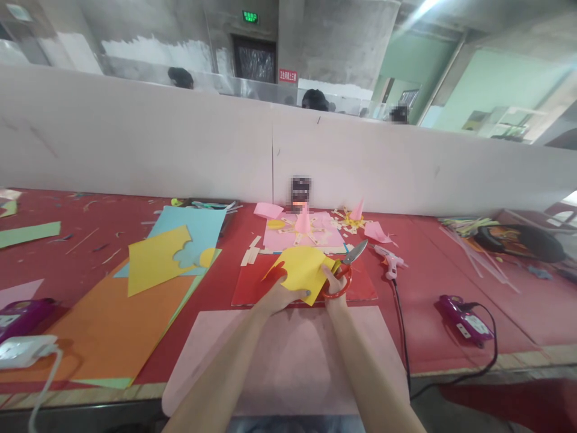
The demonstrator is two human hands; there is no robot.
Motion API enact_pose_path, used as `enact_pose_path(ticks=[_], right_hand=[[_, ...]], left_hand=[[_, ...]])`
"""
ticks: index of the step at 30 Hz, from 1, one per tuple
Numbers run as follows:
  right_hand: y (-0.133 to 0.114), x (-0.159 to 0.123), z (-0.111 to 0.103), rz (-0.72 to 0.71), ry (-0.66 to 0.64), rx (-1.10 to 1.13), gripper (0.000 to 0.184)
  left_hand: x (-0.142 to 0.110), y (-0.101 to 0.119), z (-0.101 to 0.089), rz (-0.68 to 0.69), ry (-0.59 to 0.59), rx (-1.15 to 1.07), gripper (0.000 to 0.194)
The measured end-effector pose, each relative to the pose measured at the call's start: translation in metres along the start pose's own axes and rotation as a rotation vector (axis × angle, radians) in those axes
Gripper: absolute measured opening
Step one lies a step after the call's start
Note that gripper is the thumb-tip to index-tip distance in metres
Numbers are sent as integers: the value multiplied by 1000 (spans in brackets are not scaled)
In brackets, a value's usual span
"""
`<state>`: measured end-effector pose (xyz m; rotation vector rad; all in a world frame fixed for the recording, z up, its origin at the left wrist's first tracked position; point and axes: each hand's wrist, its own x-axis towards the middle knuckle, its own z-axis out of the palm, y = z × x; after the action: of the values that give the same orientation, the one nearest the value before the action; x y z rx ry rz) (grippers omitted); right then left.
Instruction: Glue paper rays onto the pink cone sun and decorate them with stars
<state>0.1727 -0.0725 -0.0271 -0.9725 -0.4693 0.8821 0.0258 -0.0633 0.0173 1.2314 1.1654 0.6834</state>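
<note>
Yellow paper (303,270) with a curved cut along its left edge is held up between both hands. My left hand (282,294) is closed on its lower left part, thumb across the front. My right hand (334,282) grips the paper's right edge, and red-handled scissors (354,255) hang in the same hand with the blades pointing up and right. Below the paper lies a red sheet (250,285). Behind it, a pink paper cone (303,221) stands among small strips on a pink sheet (331,240).
A pink glue gun (390,261) lies right, its cord running down. Purple power strips (465,320) sit at both sides. Orange (108,328), blue and cut yellow sheets (157,261) spread left. A black pan-shaped tray (518,240) stands far right. A white partition (180,150) closes the back.
</note>
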Motion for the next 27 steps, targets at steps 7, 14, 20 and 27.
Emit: enact_pose_path(ticks=[7,14,20,27], right_hand=[[-11,-4,4,37,-14,82,31],[-10,-3,3,26,31,94,33],[-7,0,3,4,5,69,30],[-7,-8,10,10,-109,37,45]], left_hand=[[5,-5,-6,44,-183,67,43],[15,-9,-8,169,-201,107,22],[15,-6,-3,187,-172,93,32],[17,-2,2,267,147,6,34]])
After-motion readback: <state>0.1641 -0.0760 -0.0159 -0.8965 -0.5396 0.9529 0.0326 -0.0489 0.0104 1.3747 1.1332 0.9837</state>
